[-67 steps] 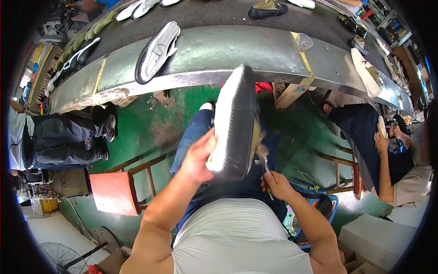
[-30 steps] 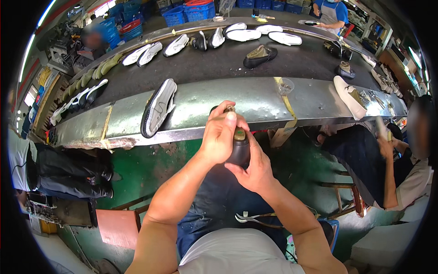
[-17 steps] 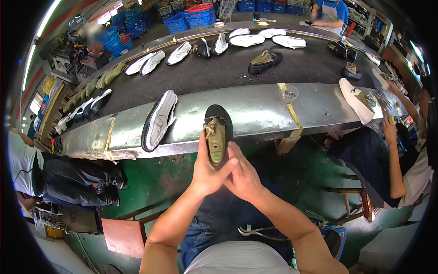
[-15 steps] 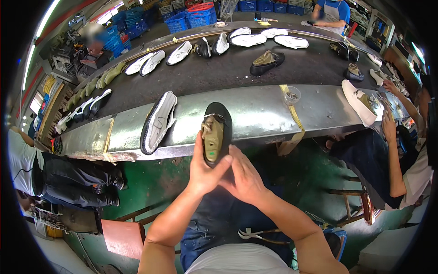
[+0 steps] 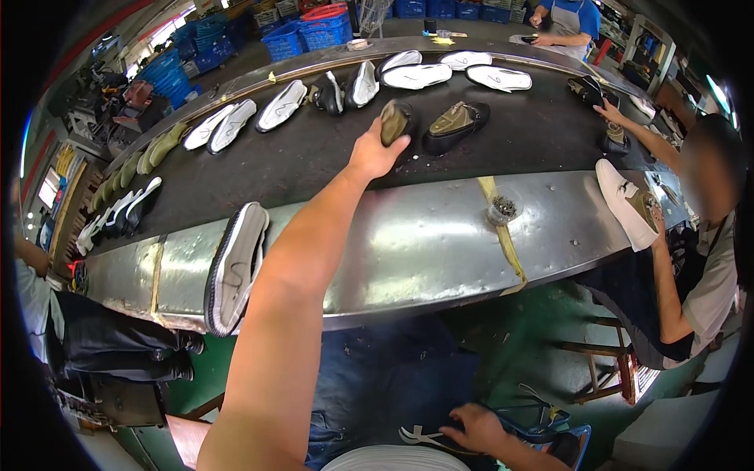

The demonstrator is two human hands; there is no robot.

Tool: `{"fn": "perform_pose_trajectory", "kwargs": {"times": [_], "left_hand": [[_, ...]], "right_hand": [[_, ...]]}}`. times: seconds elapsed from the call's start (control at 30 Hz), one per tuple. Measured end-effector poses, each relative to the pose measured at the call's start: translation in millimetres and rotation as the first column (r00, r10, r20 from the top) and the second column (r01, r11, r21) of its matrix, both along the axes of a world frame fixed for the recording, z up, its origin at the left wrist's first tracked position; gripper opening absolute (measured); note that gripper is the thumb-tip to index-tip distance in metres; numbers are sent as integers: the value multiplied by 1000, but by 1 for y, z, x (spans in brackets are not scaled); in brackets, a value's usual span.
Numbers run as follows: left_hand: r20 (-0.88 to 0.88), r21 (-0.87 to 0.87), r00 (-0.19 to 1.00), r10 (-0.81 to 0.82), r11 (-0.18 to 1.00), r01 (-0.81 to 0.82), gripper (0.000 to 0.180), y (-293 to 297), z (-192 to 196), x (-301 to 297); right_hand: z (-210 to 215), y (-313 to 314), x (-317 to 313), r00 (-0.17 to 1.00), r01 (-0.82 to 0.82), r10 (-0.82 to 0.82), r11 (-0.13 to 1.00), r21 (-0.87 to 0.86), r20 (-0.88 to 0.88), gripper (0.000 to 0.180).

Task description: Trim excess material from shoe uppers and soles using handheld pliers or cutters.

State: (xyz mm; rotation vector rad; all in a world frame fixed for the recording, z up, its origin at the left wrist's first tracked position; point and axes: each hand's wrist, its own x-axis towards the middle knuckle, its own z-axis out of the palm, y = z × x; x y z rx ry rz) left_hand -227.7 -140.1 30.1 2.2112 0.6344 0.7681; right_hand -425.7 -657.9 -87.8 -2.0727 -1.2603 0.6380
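My left hand [image 5: 375,151] reaches far out over the dark conveyor belt [image 5: 314,157] and grips a black shoe with an olive inside [image 5: 395,120], setting it on the belt. A matching black shoe [image 5: 455,125] lies just to its right. My right hand [image 5: 473,428] is down by my lap, fingers resting on a white sole piece [image 5: 420,436] near a blue basket [image 5: 565,439]. A white-soled shoe [image 5: 236,267] lies on the metal ledge [image 5: 416,243] close to my left forearm.
Several white soles and shoes [image 5: 416,74] lie along the belt's far side. A small cup of tacks [image 5: 503,210] stands on the ledge. A seated person [image 5: 699,235] at right holds a white shoe [image 5: 628,204]. Blue crates [image 5: 314,27] stand behind.
Both hands held the black shoe near my chest. Now the left hand has carried it out onto the belt, and the right hand has dropped to my lap.
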Motion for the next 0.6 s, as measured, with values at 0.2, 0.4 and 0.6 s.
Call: {"fn": "perform_pose_trajectory", "kwargs": {"times": [0.2,0.4,0.6], "left_hand": [[-8,-86,996,88,992,-89,70,74,-44,34],[-296,143,855,425,905,-401,69,121,-44,83],[-498,22,725,476,843,-538,89,182,-38,138]], "right_hand": [[-1,12,7,997,-26,29,999,-39,74,43],[-9,40,30,999,16,-20,996,93,45,40],[-6,67,44,992,83,-80,996,31,-96,40]]}}
